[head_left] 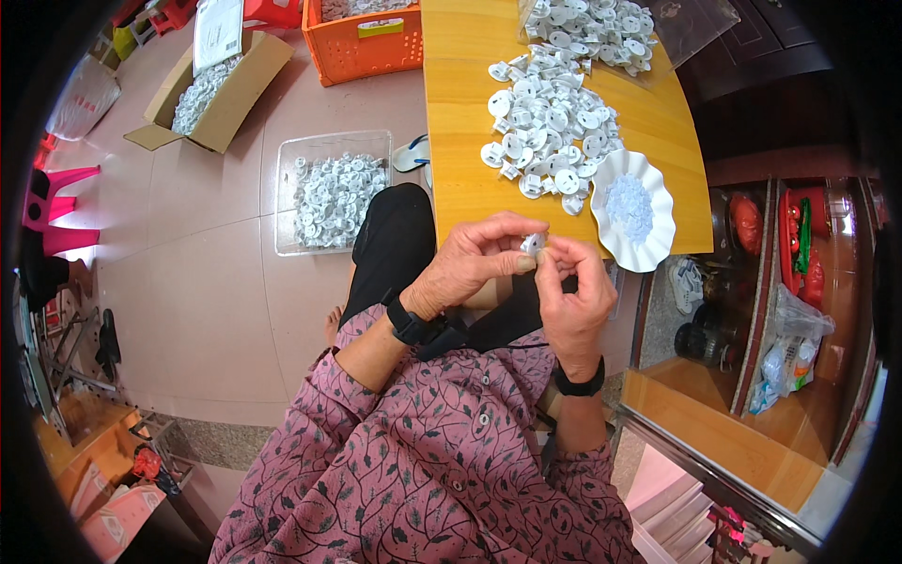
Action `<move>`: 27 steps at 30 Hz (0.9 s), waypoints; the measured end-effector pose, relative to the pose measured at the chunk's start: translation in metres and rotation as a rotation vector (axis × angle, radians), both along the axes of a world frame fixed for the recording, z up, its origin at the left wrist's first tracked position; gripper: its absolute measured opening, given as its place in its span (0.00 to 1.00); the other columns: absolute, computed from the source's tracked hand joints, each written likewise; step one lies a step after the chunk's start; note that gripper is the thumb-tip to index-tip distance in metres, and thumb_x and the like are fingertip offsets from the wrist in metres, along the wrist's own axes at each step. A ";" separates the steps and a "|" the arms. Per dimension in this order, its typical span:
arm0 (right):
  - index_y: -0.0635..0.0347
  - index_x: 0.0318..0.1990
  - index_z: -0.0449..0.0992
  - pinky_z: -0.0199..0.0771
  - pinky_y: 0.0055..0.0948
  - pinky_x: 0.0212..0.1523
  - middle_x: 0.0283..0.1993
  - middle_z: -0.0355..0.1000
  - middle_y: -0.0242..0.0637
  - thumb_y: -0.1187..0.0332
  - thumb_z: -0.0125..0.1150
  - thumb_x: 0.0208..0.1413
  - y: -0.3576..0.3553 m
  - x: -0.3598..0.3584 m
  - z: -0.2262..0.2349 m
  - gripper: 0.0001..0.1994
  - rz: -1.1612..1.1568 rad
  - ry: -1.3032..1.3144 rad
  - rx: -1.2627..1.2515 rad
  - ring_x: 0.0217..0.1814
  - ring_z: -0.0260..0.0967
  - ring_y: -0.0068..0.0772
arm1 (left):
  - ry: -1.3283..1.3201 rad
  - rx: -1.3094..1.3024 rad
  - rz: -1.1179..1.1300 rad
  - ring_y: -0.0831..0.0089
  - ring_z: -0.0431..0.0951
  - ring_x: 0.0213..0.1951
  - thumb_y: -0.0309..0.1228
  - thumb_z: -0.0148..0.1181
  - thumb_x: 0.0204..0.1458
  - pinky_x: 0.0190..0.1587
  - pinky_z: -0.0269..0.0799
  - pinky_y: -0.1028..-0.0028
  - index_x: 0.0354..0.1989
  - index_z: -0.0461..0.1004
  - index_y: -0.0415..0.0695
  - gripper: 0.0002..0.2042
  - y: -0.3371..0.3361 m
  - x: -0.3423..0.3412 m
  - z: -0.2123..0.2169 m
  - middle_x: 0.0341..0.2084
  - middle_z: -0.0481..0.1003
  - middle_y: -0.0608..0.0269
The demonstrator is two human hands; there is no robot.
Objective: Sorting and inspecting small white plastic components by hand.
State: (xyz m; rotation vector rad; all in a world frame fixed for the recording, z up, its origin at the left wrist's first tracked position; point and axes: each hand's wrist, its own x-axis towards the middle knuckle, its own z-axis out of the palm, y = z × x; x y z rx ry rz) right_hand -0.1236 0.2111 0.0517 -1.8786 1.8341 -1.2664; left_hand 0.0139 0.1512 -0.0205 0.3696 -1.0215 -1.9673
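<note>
My left hand (472, 260) pinches a small round white plastic part (533, 243) between thumb and fingers, just off the table's near edge. Closed against the same part, my right hand (575, 287) has its thumb and fingertips at the part's right side; whether they hold some smaller piece is hidden. Beyond both hands, a loose heap of similar white plastic parts (554, 117) covers the middle of the wooden table (456, 113). A white scalloped dish (662, 230) of small clear bluish pieces (629, 209) stands at the table's near right corner.
On the floor to my left sits a clear tub (282, 235) of white parts. Farther off are an open cardboard box (240, 103) and an orange crate (376, 56), both holding more. A clear bag of parts (611, 33) lies at the table's far end. Open shelves (752, 310) stand at right.
</note>
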 end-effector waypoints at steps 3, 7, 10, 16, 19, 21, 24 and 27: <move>0.66 0.47 0.74 0.75 0.22 0.34 0.35 0.76 0.37 0.80 0.63 0.54 0.002 -0.007 -0.005 0.13 -0.018 -0.212 0.088 0.32 0.74 0.22 | 0.042 0.177 -0.063 0.80 0.75 0.44 0.22 0.62 0.56 0.48 0.73 0.79 0.57 0.72 0.37 0.19 0.000 0.000 0.003 0.45 0.76 0.65; 0.67 0.48 0.73 0.75 0.23 0.37 0.36 0.77 0.35 0.79 0.63 0.55 0.003 -0.007 -0.005 0.13 -0.031 -0.311 0.113 0.34 0.73 0.21 | 0.067 0.207 -0.066 0.80 0.76 0.41 0.24 0.62 0.57 0.45 0.74 0.79 0.58 0.71 0.37 0.20 -0.001 0.000 0.002 0.43 0.78 0.63; 0.67 0.48 0.73 0.75 0.22 0.37 0.35 0.76 0.34 0.80 0.62 0.55 0.002 -0.007 -0.005 0.13 -0.023 -0.280 0.096 0.33 0.72 0.20 | 0.071 0.205 -0.068 0.80 0.76 0.40 0.25 0.62 0.57 0.44 0.74 0.79 0.58 0.71 0.37 0.20 -0.001 0.000 0.000 0.43 0.78 0.63; 0.67 0.47 0.74 0.74 0.21 0.35 0.33 0.75 0.33 0.80 0.62 0.54 0.000 -0.005 -0.004 0.13 -0.017 -0.258 0.086 0.32 0.71 0.19 | 0.061 0.205 -0.062 0.81 0.76 0.39 0.24 0.62 0.57 0.43 0.74 0.79 0.58 0.72 0.37 0.20 -0.001 0.000 0.004 0.42 0.78 0.64; 0.66 0.45 0.74 0.73 0.21 0.34 0.33 0.75 0.33 0.80 0.63 0.54 -0.001 -0.004 -0.004 0.11 -0.037 -0.230 0.080 0.31 0.70 0.19 | 0.051 0.199 -0.060 0.81 0.76 0.38 0.24 0.62 0.57 0.43 0.74 0.79 0.58 0.72 0.37 0.20 -0.001 0.000 0.004 0.41 0.78 0.64; 0.65 0.43 0.73 0.73 0.21 0.33 0.32 0.75 0.34 0.80 0.63 0.53 -0.001 -0.001 -0.004 0.10 -0.049 -0.231 0.082 0.30 0.70 0.19 | 0.047 0.201 -0.059 0.81 0.76 0.38 0.24 0.62 0.57 0.43 0.74 0.79 0.58 0.72 0.37 0.19 -0.001 0.000 0.002 0.41 0.78 0.64; 0.65 0.41 0.73 0.73 0.22 0.32 0.32 0.75 0.34 0.80 0.63 0.53 -0.002 0.000 -0.007 0.09 -0.060 -0.218 0.072 0.29 0.70 0.19 | 0.037 0.193 -0.079 0.78 0.76 0.46 0.20 0.61 0.56 0.50 0.74 0.77 0.58 0.70 0.36 0.20 -0.001 0.000 -0.002 0.47 0.76 0.61; 0.65 0.41 0.73 0.73 0.22 0.32 0.32 0.75 0.35 0.80 0.64 0.53 -0.002 -0.002 -0.010 0.09 -0.058 -0.191 0.058 0.29 0.71 0.20 | 0.031 0.184 -0.074 0.78 0.76 0.46 0.20 0.61 0.56 0.50 0.74 0.77 0.59 0.70 0.36 0.20 -0.001 0.000 -0.002 0.47 0.76 0.61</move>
